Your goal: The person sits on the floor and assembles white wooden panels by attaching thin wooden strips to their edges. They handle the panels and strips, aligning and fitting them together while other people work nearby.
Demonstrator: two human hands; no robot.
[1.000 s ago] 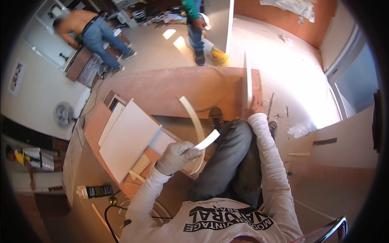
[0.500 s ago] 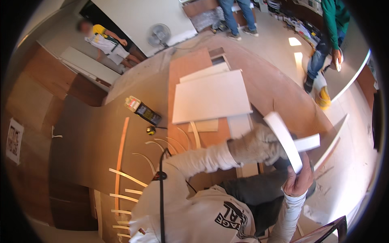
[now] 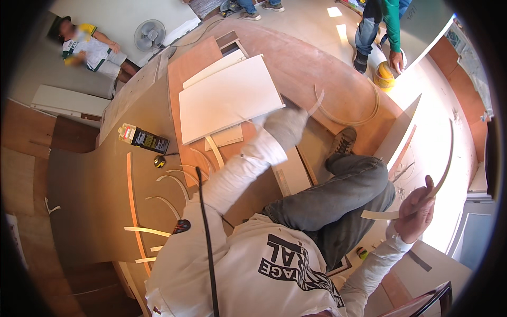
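Note:
My left hand, in a grey work glove and blurred by motion, is closed round a pale, thin edging strip. It is above the right edge of a white board; whether it touches the board I cannot tell. Out to the right, my bare right hand grips another long edging strip, which bends up past the fingers. Its short end juts out left of the palm, over my knee. More curved strips lie on the brown sheet at left, several partly hidden by my sleeve.
A black can and a tape measure stand on the brown sheet. One strip lies curved on the reddish board ahead. A co-worker in green bends over a yellow bucket; another person is beside a fan.
My hands have parted: the gloved left one swung forward and left with a strip, the right one moved out to the right with the other. The view has shifted right. The co-worker in green reaches lower.

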